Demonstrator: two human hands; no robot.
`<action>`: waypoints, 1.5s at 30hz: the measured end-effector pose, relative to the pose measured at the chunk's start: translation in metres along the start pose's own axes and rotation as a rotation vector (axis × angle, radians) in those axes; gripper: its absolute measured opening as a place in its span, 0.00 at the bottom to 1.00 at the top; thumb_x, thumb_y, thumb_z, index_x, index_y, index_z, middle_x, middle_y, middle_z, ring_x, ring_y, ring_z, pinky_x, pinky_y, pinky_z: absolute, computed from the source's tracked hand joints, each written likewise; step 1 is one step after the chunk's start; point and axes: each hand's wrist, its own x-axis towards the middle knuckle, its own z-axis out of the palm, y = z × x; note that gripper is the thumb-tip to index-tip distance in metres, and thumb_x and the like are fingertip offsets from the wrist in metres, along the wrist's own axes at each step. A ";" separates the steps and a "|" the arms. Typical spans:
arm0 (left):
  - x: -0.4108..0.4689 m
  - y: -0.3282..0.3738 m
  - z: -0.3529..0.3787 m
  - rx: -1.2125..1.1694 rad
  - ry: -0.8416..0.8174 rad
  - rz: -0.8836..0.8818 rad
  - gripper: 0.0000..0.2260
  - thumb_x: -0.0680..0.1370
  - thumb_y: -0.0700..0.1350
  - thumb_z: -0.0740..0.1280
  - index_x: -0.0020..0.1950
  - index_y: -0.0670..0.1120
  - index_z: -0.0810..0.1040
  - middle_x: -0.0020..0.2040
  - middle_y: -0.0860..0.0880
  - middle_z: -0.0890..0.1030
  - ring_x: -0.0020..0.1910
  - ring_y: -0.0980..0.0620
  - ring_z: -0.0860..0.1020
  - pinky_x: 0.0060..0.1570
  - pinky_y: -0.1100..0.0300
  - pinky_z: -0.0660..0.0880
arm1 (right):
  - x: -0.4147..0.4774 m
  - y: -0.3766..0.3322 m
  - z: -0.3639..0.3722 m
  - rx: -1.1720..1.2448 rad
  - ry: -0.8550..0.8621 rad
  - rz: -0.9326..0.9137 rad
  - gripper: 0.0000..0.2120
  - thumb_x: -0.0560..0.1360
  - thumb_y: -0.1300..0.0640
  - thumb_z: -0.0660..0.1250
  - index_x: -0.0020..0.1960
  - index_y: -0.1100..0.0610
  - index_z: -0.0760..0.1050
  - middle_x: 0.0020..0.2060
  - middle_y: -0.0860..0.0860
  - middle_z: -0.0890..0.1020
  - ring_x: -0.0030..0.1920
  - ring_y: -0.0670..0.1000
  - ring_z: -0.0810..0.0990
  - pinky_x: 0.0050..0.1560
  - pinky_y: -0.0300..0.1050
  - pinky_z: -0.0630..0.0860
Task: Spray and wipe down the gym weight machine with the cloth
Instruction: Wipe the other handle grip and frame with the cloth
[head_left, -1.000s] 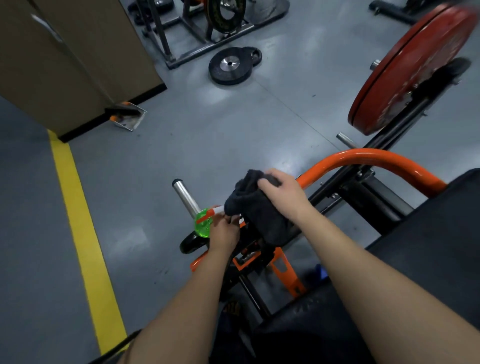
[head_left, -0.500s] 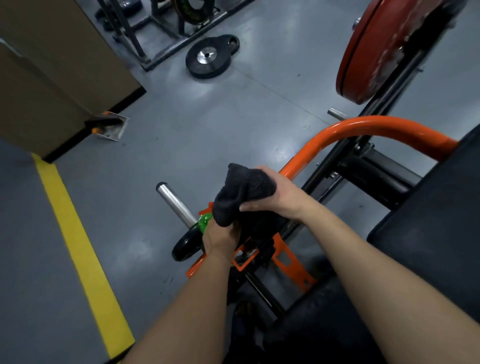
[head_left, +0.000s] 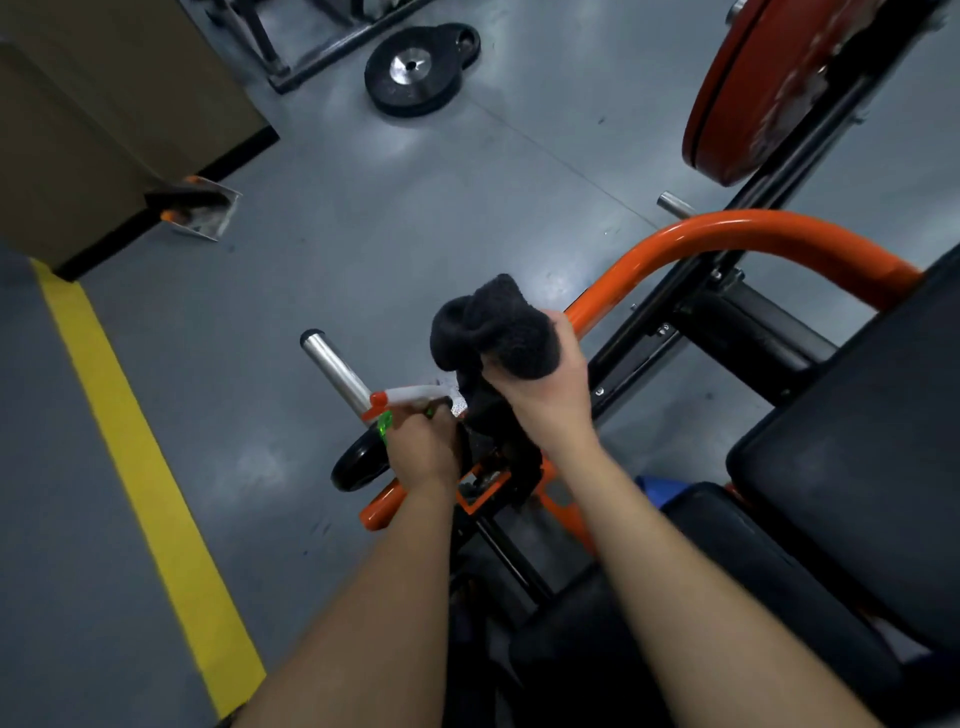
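The grey floor (head_left: 363, 234) takes up most of the room in front of the person, with a yellow stripe (head_left: 130, 441) running along its left side. The weight machine (head_left: 727, 228) stands to the right, an orange curved tube over a black frame and black pads. A red plate (head_left: 737, 104) is loaded high on its far arm. A black plate (head_left: 410, 73) lies flat on the floor further back.

The dark cloth (head_left: 498, 327) is bunched at the lower end of the orange tube. The right hand (head_left: 545, 384) grips it there, fingers curled into the fabric. Just beside and below, the left hand (head_left: 423, 447) is wrapped round the spray bottle (head_left: 410, 397), whose white head and orange tip point left, crossing the base of the chrome peg (head_left: 332, 369).
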 end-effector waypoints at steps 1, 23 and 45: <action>0.002 -0.001 0.002 -0.005 0.037 -0.006 0.04 0.82 0.42 0.65 0.51 0.42 0.75 0.46 0.44 0.78 0.50 0.41 0.79 0.44 0.57 0.70 | 0.012 -0.001 -0.017 -0.067 -0.183 0.005 0.25 0.67 0.67 0.81 0.56 0.49 0.75 0.49 0.46 0.84 0.49 0.42 0.82 0.51 0.40 0.79; 0.004 0.003 0.001 0.146 -0.019 0.025 0.10 0.82 0.52 0.66 0.45 0.48 0.72 0.37 0.53 0.73 0.42 0.45 0.75 0.48 0.51 0.74 | 0.007 -0.009 -0.024 -0.440 -0.204 0.177 0.17 0.68 0.56 0.77 0.50 0.43 0.75 0.41 0.41 0.80 0.41 0.40 0.78 0.41 0.39 0.74; 0.012 -0.004 0.007 0.193 -0.001 0.060 0.15 0.82 0.49 0.65 0.37 0.50 0.69 0.35 0.50 0.74 0.35 0.48 0.76 0.40 0.55 0.72 | -0.002 0.000 -0.017 -0.611 -0.097 0.236 0.13 0.72 0.49 0.74 0.38 0.46 0.70 0.35 0.42 0.76 0.36 0.45 0.74 0.32 0.38 0.67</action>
